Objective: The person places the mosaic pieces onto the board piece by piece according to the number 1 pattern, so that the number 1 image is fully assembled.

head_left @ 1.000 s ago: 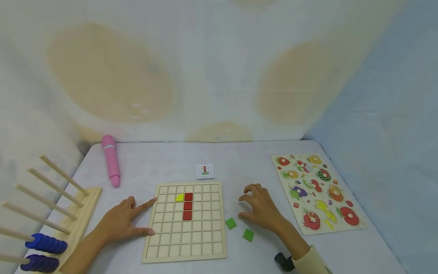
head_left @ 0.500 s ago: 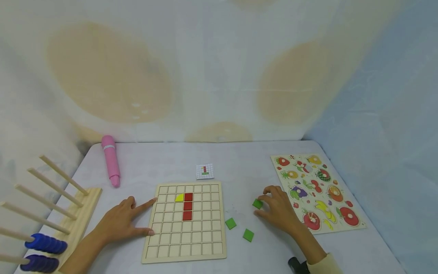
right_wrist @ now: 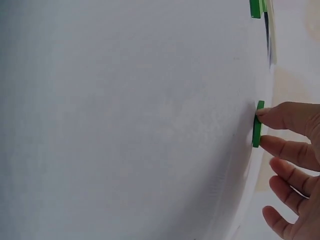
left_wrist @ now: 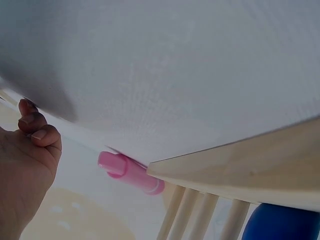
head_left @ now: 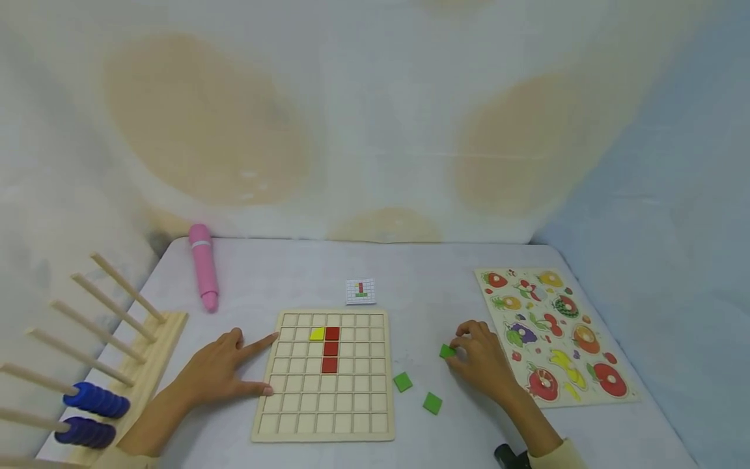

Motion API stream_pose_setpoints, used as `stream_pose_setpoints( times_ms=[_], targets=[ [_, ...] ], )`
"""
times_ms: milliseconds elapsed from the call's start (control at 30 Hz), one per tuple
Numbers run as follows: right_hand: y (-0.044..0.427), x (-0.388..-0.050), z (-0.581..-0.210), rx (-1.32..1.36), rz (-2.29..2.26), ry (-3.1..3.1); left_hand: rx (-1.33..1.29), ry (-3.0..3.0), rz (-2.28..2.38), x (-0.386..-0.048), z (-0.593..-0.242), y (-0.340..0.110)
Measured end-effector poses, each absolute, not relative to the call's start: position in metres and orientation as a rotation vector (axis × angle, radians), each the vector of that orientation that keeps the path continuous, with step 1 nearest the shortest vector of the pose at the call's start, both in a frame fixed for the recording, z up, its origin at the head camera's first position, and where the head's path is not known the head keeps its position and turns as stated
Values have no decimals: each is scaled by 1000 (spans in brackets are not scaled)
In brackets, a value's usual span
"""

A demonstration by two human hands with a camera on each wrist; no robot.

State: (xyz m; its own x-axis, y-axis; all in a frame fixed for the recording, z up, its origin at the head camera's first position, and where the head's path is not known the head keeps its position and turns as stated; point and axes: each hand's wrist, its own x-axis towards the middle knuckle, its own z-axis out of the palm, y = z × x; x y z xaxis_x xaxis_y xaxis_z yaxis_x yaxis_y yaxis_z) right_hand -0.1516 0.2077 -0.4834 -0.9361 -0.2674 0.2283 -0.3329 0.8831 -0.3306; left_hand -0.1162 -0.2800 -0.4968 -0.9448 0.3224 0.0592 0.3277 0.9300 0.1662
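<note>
The wooden grid board (head_left: 299, 407) lies flat in the middle of the table, with one yellow piece (head_left: 317, 334) and three red square tiles (head_left: 331, 348) in its cells. My left hand (head_left: 213, 371) touches the board's left edge with a straight index finger and thumb; its other fingers are bent in. To the right of the board, my right hand (head_left: 482, 359) pinches a green square tile (right_wrist: 257, 125) by its edges between thumb and index finger, close to the tabletop. Two more green tiles lie nearby, one tile (head_left: 402, 382) near the board and another tile (head_left: 432, 403) closer to me.
Behind the board stands a small pattern card (head_left: 360, 292). A wooden peg rack (head_left: 161, 339) with blue beads is at the left, a pink microphone-like object (head_left: 204, 267) at the back left. On the right lies a fruit puzzle board (head_left: 556, 335).
My right hand has moved right and uncovered a third green tile, which its thumb and index finger now pinch. The left hand stays at the board's edge. The head view has shifted slightly.
</note>
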Motion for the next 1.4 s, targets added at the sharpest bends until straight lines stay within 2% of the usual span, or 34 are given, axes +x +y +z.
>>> stream_pose_setpoints(
  times_ms=[333, 1000, 1400],
  targets=[
    [187, -147, -478, 583, 610, -2778, -529, -3056, -263, -117, -497, -280],
    [110, -145, -462, 928, 599, -2678, -507, -3089, -258, -117, -495, -279],
    [71, -142, -457, 1031, 603, -2724, -516, -3087, -254, -117, -494, -279]
  ],
)
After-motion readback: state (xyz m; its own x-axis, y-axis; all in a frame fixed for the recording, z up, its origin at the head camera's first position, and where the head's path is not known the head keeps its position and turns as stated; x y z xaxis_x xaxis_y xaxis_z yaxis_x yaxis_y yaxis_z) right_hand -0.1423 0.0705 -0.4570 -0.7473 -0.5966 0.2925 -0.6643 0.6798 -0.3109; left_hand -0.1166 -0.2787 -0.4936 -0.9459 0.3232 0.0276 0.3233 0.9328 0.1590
